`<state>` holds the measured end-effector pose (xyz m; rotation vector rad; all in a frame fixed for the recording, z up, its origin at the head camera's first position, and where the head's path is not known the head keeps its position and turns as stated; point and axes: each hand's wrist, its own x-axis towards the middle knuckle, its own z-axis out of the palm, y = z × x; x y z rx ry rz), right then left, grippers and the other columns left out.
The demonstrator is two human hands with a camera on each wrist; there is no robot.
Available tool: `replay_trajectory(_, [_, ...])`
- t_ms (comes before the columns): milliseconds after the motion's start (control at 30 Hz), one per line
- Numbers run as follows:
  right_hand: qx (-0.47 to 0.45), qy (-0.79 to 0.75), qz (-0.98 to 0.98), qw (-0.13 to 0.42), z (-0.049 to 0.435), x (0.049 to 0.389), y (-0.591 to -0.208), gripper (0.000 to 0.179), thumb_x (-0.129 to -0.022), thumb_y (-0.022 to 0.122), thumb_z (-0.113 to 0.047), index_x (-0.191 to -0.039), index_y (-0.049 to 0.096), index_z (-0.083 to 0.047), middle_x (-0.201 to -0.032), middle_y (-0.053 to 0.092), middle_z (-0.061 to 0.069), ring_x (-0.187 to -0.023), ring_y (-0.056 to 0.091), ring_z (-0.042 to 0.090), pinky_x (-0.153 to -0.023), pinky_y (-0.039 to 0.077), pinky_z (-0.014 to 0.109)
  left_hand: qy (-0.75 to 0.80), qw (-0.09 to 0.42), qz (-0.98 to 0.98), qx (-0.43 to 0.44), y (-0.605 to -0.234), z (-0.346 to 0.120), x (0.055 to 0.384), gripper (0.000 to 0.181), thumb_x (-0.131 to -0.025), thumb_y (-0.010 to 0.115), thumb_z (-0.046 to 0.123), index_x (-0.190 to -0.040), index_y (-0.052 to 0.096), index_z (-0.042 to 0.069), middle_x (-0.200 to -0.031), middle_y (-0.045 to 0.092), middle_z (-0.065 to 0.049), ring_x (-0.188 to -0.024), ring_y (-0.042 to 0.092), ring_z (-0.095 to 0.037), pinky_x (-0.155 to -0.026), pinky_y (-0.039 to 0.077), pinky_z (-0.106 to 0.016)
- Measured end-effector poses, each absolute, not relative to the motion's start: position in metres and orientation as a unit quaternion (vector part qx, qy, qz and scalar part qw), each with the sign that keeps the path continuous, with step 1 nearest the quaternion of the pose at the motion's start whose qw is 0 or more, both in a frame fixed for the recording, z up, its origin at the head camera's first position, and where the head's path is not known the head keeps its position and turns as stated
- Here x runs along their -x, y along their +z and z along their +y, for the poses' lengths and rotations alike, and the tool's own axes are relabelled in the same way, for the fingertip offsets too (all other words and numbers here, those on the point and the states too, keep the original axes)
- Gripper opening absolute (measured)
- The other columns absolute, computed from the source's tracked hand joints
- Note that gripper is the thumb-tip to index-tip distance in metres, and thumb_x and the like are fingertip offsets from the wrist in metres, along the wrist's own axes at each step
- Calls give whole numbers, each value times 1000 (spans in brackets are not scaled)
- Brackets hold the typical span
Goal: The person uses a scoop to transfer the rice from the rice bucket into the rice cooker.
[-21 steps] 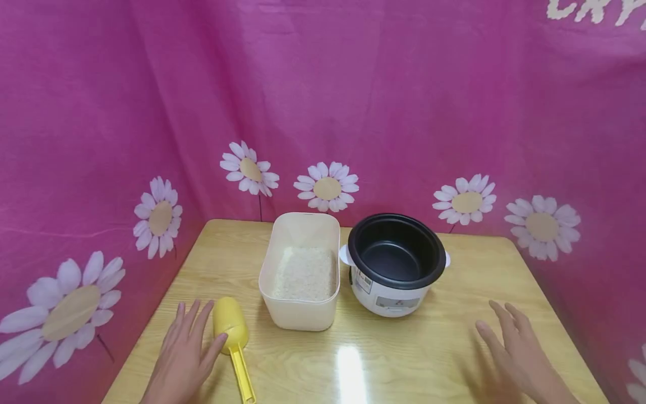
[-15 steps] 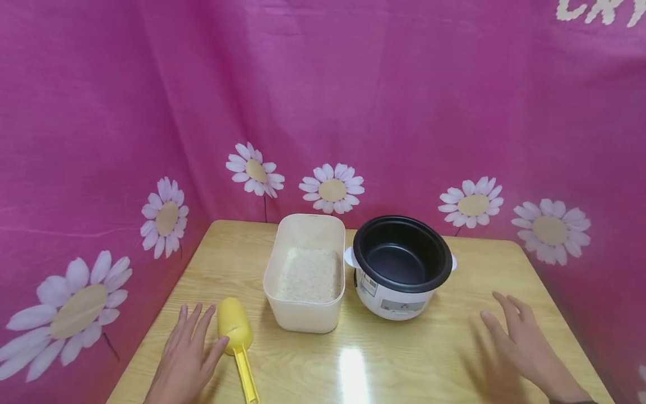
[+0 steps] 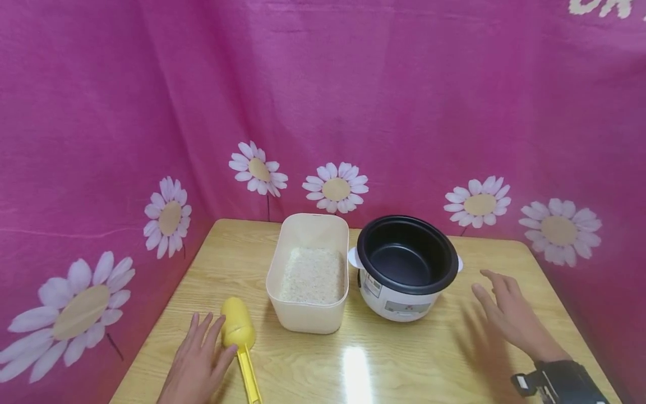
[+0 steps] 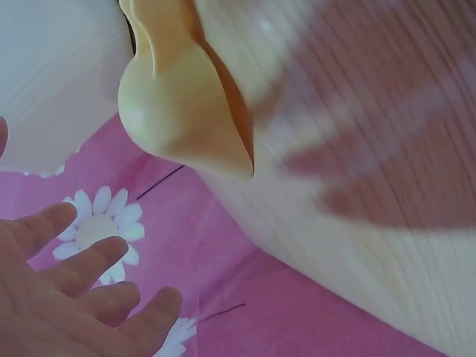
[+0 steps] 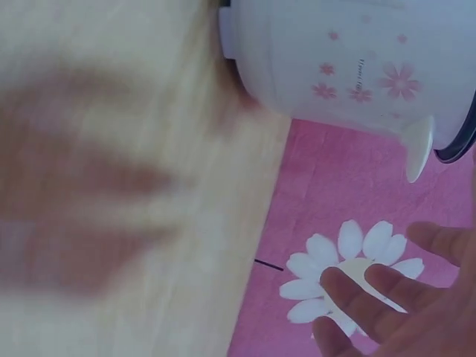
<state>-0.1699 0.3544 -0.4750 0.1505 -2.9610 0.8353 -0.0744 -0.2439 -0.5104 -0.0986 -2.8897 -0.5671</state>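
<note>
A yellow scoop (image 3: pixel 237 325) lies on the table with its handle toward the front. My left hand (image 3: pixel 198 362) is just left of it, fingers spread and holding nothing; whether the thumb touches the scoop I cannot tell. In the left wrist view the scoop (image 4: pixel 186 104) is above the fingers (image 4: pixel 89 264). A cream bin (image 3: pixel 308 317) with rice (image 3: pixel 314 275) inside stands mid-table. Right of it is a white rice cooker (image 3: pixel 398 303) with a black inner pot (image 3: pixel 404 258) and no lid on. My right hand (image 3: pixel 512 314) hovers to the cooker's right, fingers extended and apart from it.
The wooden table (image 3: pixel 303 376) has a back edge close to a magenta cloth (image 3: pixel 383 101) printed with daisies, which also hangs along both sides. White handles stick out from the cooker's sides. A black strap (image 3: pixel 565 381) is around the right wrist.
My right hand has moved forward and toward the cooker, bringing the wrist strap into view. The left hand has drawn slightly back toward the front. The head view has shifted a little.
</note>
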Motion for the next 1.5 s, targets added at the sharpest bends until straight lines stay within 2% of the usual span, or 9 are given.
replay_trajectory(233, [-57, 256, -963, 68, 341, 196, -459, 61, -112, 34, -41, -155, 32, 2, -148, 35, 40, -120, 54, 56, -90, 40, 76, -178, 120, -976, 46, -521, -233, 75, 56, -95, 73, 33, -141, 57, 5, -139, 61, -25, -139, 51, -51, -102, 48, -66])
replay_trajectory(367, [-71, 257, -962, 66, 333, 203, -454, 61, -112, 32, -41, -160, 30, -3, -152, 37, 38, -131, 47, 58, -98, 35, 81, -171, 106, -979, 37, -520, -228, 72, 51, -93, 76, 32, -136, 63, 9, -126, 69, -16, -120, 67, -38, -94, 56, -56])
replay_trajectory(467, [-82, 259, -959, 75, 330, 206, -455, 58, -113, 31, -39, -159, 33, -4, -151, 42, 35, -137, 41, 57, -102, 32, 81, -165, 89, -982, 30, -518, -226, 71, 47, -92, 76, 32, -132, 66, 11, -118, 72, -10, -109, 71, -29, -88, 58, -50])
replay_trajectory(767, [-80, 282, -955, 44, 329, 219, -463, 61, -113, 26, -39, -159, 31, 0, -154, 42, 36, -140, 40, 59, -109, 32, 76, -171, 44, -984, 6, -524, -225, 69, 33, -92, 75, 32, -120, 71, 15, -100, 71, 1, -88, 68, -13, -72, 56, -35])
replay_trajectory(933, [-69, 288, -954, 40, 326, 225, -466, 55, -112, 32, -34, -155, 37, 1, -148, 49, 37, -134, 49, 58, -106, 39, 73, -181, 26, -983, 1, -528, -224, 67, 31, -91, 77, 32, -117, 72, 16, -94, 69, 6, -80, 60, -4, -68, 52, -29])
replay_trajectory(1100, [-46, 307, -951, 18, 321, 230, -468, 58, -112, 30, -41, -153, 37, -1, -147, 51, 35, -133, 51, 56, -102, 45, 71, -186, 13, -982, 4, -533, -224, 68, 32, -90, 77, 31, -117, 72, 14, -93, 66, 6, -73, 53, -2, -66, 50, -27])
replay_trajectory(1200, [-26, 314, -949, 17, 321, 233, -471, 57, -111, 30, -45, -151, 39, -4, -138, 59, 32, -121, 59, 50, -91, 53, 61, -192, -9, -981, -11, -535, -223, 69, 38, -91, 75, 33, -122, 69, 13, -85, 59, 8, -65, 46, -3, -60, 43, -26])
replay_trajectory(1333, [-4, 332, -943, 29, 320, 238, -476, 55, -110, 32, -44, -148, 42, -5, -121, 67, 28, -104, 65, 38, -79, 50, 40, -204, -31, -978, -32, -539, -221, 69, 43, -91, 74, 36, -126, 63, 13, -74, 48, 8, -59, 41, -6, -55, 36, -26])
replay_trajectory(1500, [16, 402, -915, 29, 314, 245, -481, 61, -109, 35, -47, -150, 35, -1, -123, 64, 30, -91, 64, 18, -75, 51, 29, -215, -36, -975, -42, -543, -219, 71, 33, -91, 74, 38, -109, 58, 15, -68, 43, 6, -57, 43, -10, -53, 34, -29])
